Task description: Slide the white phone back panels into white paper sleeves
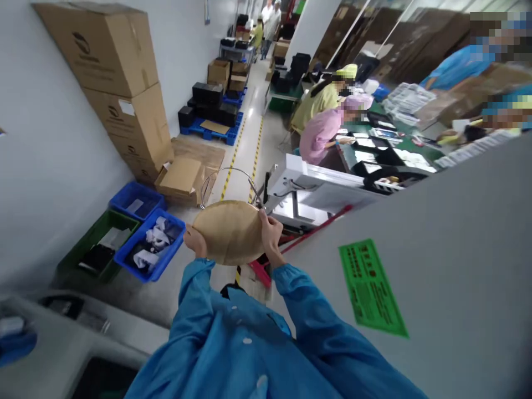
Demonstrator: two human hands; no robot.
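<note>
A round tan disc (228, 231) with a smooth, wood-coloured face is held out in front of my chest between both hands. My left hand (195, 242) is closed around its left edge. Gripping the right edge is my right hand (271, 230), with the thumb on the near face and the other fingers partly hidden. Just beyond the disc stands a thin metal ring (231, 169), near the side of a white machine (310, 177). I cannot tell whether the ring touches the disc.
Stacked cartons (120, 61) line the left wall, with blue (172, 260) and green (68, 260) crates below. A red bar (320, 227) slants beside a white panel bearing a green sign (374, 285). Co-workers sit at a green table (341, 155) on the right. Yellow-black floor lines (257, 147) run ahead.
</note>
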